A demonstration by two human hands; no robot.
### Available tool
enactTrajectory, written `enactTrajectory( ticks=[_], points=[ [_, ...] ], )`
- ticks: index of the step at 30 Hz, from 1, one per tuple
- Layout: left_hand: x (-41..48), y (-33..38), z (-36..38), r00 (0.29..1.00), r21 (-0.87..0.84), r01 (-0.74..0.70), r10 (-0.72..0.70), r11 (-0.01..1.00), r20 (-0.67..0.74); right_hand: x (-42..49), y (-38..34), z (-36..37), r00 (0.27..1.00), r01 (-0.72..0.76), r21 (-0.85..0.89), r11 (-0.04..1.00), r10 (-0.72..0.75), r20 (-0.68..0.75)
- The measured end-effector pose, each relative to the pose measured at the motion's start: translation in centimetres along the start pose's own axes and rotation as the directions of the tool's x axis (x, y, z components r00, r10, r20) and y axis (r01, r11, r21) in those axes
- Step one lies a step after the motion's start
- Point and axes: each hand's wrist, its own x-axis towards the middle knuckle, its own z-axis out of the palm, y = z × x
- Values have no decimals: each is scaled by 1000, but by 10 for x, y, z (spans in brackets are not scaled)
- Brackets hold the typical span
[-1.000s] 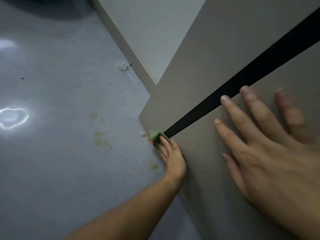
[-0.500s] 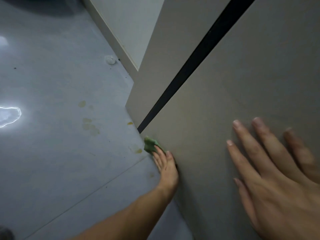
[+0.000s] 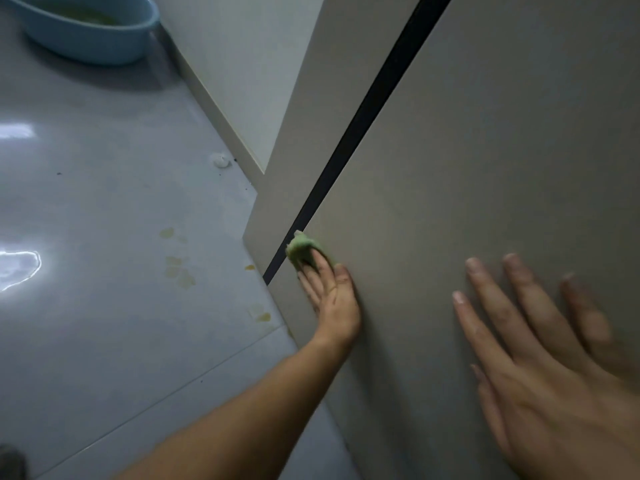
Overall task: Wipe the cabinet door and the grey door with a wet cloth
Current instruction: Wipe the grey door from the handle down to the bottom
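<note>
- Door panel (image 3: pixel 485 150), grey; whether cabinet or room door cannot be told. It is braced by the right hand (image 3: pixel 554 375), grip open and flat, and may be swung by uneven pressure.
- Left hand (image 3: pixel 332 296): grip open, straight fingers laid over the cloth.
- Green cloth (image 3: pixel 301 249): pressed low on the panel, just beside the dark gap (image 3: pixel 363 116). It may be snagged there or slipped from under the fingers.
- Floor (image 3: pixel 104 341): glossy, stained yellow; drips may be left.
- Blue basin (image 3: pixel 93 39): set well apart, by the wall.
- White stud (image 3: pixel 221 161): no obstruction to the stroke is seen.
</note>
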Motion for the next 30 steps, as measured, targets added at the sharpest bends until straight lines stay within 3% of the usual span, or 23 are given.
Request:
enactTrajectory(
  ticks=[2, 3, 5, 8, 11, 13, 16, 17, 18, 20, 23, 25, 27, 30],
  points=[
    [-7, 24, 5, 978, 52, -205, 206, 977, -19, 0, 2, -3, 1000, 7, 0, 1000, -7, -6],
    [-15, 40, 9, 932, 86, -359, 361, 929, -18, 0, 6, -6, 1000, 11, -9, 1000, -11, -19],
    [-30, 72, 18, 784, 143, -616, 620, 775, 18, -1, 18, -17, 999, -3, -41, 999, 1, -49],
    [-49, 108, 26, 607, 200, -791, 785, 579, 127, -10, 39, -39, 995, -71, -66, 995, 66, -75],
    [-69, 93, 25, 543, 269, -834, 801, 481, 251, -28, 48, -53, 990, -128, -92, 987, 122, -74],
    [-60, 79, 15, 553, 292, -828, 786, 479, 278, -39, 48, -55, 987, -148, -105, 983, 141, -78],
    [-15, 103, -1, 739, 253, -671, 659, 697, 140, -46, 50, -56, 989, -139, -152, 979, 129, -70],
    [-5, 117, -4, 778, 241, -624, 620, 743, 104, -47, 50, -57, 990, -137, -165, 977, 127, -69],
    [-4, 127, -3, 774, 242, -627, 627, 741, 84, -47, 50, -57, 990, -133, -176, 975, 122, -75],
    [-26, 132, 10, 654, 271, -745, 747, 610, 117, -48, 50, -56, 990, -121, -189, 974, 106, -89],
    [-86, 121, 35, 414, 271, -901, 854, 337, 314, -52, 57, -58, 991, -110, -201, 973, 91, -103],
    [-93, 129, 37, 343, 281, -927, 864, 248, 368, -59, 66, -64, 988, -121, -213, 970, 96, -124],
    [-75, 158, 32, 344, 306, -920, 877, 244, 335, -69, 77, -73, 984, -138, -231, 963, 107, -144],
    [-45, 205, 22, 506, 272, -852, 836, 446, 214, -78, 92, -87, 980, -163, -243, 956, 129, -149]
  ],
)
